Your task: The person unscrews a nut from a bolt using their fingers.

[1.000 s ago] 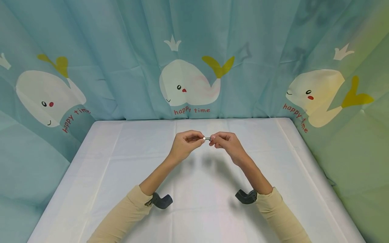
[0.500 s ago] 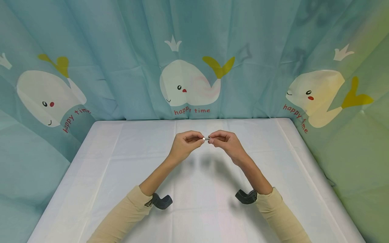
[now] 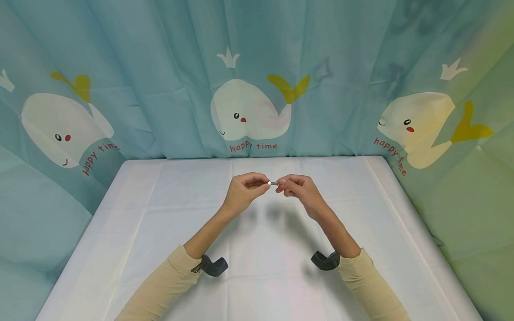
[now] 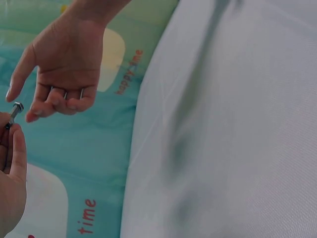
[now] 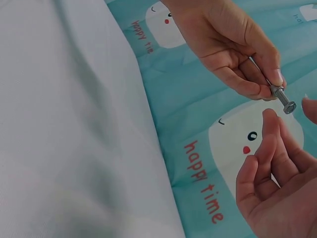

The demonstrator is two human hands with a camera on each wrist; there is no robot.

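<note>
Pinching the shank of a small bolt (image 5: 283,99), the left hand (image 3: 242,191) holds it up over the middle of the white table (image 3: 140,232), hex head pointing toward the right hand (image 3: 299,189). In the right wrist view the left thumb and forefinger close round the plain end of the shank, and the head juts free. The right hand's fingertips sit at the head; the head view suggests they touch it, while the wrist views show a small gap with the fingers loosely curled, so I cannot tell whether that hand grips anything.

The bolt looks like bare grey metal, short, with a threaded shaft and a six-sided head. It should feel light for its size, hard and stiff, not fragile at all. Smooth metal this small is likely to slip or roll from a loose pinch. The flats of the head give the surest hold for turning; the threads give some bite to fingertips.
</note>
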